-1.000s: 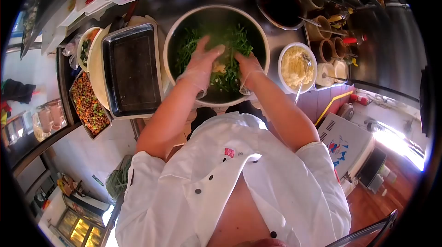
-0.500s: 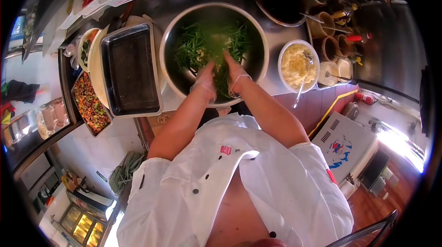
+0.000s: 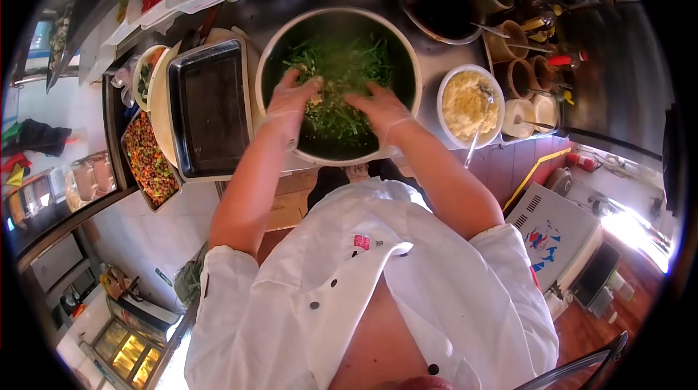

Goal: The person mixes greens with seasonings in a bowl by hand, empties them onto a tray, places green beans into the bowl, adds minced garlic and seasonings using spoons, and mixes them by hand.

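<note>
A large steel bowl (image 3: 416, 63) stands on the counter before me, holding a heap of chopped green vegetables (image 3: 342, 63) with pale bits mixed in. My left hand (image 3: 291, 103), in a clear plastic glove, reaches over the bowl's left side with fingers apart at the edge of the greens. On the opposite side my right hand (image 3: 382, 110), gloved the same way, has its fingers spread against the greens. Some fingertips are hidden among the leaves. Neither hand is closed round anything I can make out.
Left of the bowl lies a dark rectangular tray (image 3: 207, 110), with a pan of diced mixed food (image 3: 149, 161) beyond it. To the right are a white bowl of minced garlic-like paste (image 3: 469, 106) with a spoon, a bowl of dark liquid (image 3: 440, 5) and several sauce containers (image 3: 518, 77).
Both hands have moved apart, from close together in the middle of the bowl to its two sides. The greens, split into two sides before, now lie heaped in the middle.
</note>
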Motion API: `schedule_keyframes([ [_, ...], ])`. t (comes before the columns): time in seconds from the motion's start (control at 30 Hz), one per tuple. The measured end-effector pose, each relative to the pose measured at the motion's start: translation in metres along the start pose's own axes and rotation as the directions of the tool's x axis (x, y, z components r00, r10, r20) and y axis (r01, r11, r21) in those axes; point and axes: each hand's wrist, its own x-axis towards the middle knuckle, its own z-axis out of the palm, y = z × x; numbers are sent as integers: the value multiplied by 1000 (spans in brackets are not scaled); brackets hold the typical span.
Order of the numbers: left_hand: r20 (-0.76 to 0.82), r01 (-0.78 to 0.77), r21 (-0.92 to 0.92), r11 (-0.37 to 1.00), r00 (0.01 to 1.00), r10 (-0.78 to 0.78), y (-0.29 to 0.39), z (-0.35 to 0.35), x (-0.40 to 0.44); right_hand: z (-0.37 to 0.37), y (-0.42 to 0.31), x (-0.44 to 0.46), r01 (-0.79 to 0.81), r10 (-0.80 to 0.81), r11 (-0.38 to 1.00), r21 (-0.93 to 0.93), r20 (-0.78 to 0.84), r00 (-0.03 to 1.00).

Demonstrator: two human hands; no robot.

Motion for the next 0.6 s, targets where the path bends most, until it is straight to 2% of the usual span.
schedule_keyframes([
  [0.07,-141,108,-149,983,982,-129,-2,-5,-4,-15,13,23,64,-66,996,-65,-35,997],
  [0.13,-152,282,-274,919,931,-331,-29,-20,9,-20,48,79,55,-21,981,188,-180,983],
  [0.17,-85,328,-404,854,916,-392,-46,-14,22,-19,59,96,63,15,949,308,-246,969],
  [0.23,65,408,-630,660,875,-479,-75,9,39,7,52,94,-218,292,853,474,-88,952],
  [0.27,109,418,-643,641,879,-464,-83,20,46,18,46,94,-349,410,770,535,6,912],
  [0.3,154,426,-654,625,884,-441,-87,32,53,30,62,106,-292,273,801,523,115,955],
  [0.33,202,436,-662,609,887,-415,-84,41,58,42,54,102,-327,311,761,561,128,942],
  [0.37,145,409,-614,675,899,-413,-85,47,57,55,51,91,-367,355,714,597,143,924],
  [0.43,28,350,-501,792,921,-389,-79,54,51,59,46,78,-333,321,764,552,122,939],
  [0.57,-197,135,-326,936,958,-207,-73,57,51,55,37,74,-210,245,863,459,-17,969],
  [0.6,-191,-19,-115,993,982,-4,-75,49,50,50,23,63,-186,237,883,430,-67,969],
])
